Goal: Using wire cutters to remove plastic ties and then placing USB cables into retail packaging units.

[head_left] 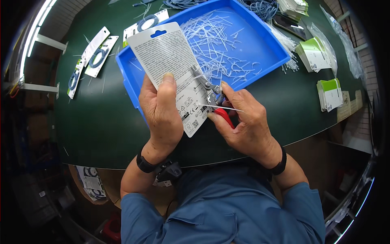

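My left hand (162, 112) grips a white printed packaging card (160, 42), tilted, with its hang hole at the top and its text side facing me. The thumb presses on the card's face, the fingers are behind it. In my right hand (250, 122) is a pair of cutters (211, 95) with a red handle and a coil spring. The jaws lie over the card's right edge, beside a small slit or tie there. A thin white cable tie end (229, 107) sticks out from the card toward my right fingers. Whatever is on the card's far side is hidden.
Behind the card, a blue tray (260, 44) holds scattered white cable tie pieces (211, 36). Carded cable coils (97, 57) lie at left. To the right are loose ties (287, 46), a phone (289, 26) and card stacks (315, 55). Grey-blue cables (260, 9) lie at the back.
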`<state>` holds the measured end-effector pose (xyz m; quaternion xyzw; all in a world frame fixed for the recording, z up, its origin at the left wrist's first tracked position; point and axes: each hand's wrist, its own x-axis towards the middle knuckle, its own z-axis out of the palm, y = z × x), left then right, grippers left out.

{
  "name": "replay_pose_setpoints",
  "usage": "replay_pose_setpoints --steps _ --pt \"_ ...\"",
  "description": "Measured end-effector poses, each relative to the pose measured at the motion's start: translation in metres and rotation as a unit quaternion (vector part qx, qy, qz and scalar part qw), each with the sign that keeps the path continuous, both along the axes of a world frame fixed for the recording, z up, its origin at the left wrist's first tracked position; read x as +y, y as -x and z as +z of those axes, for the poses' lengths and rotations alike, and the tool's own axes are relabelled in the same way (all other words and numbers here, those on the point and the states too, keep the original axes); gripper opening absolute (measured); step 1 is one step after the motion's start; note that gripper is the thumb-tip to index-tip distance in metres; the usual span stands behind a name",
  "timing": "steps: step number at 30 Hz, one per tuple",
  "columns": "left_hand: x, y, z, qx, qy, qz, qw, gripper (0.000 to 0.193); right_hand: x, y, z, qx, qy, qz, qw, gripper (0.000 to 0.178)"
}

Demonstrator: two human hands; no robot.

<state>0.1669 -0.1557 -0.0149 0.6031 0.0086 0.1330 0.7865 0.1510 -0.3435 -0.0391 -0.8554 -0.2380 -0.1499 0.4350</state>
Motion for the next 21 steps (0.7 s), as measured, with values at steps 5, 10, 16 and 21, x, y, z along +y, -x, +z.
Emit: replay_pose_setpoints --steps 5,10,16,21 --pt "-0.004 0.0 -0.004 0.028 -0.009 -0.022 0.999 0.037 -0.007 0.022 -0.005 0.062 0.002 -0.031 0.998 0.065" --pt "0.002 -0.004 -0.003 0.031 0.01 0.004 0.999 0.036 -0.017 0.034 -0.005 0.077 -0.02 0.005 0.997 0.068" --pt "0.011 -0.008 0.0 0.045 0.045 0.0 0.998 0.036 -0.025 0.037 -0.007 0.058 -0.034 0.055 0.996 0.075" --pt "0.01 -0.008 0.0 0.063 0.079 -0.01 0.995 0.035 -0.026 0.028 -0.005 0.016 0.01 0.062 0.998 0.077"
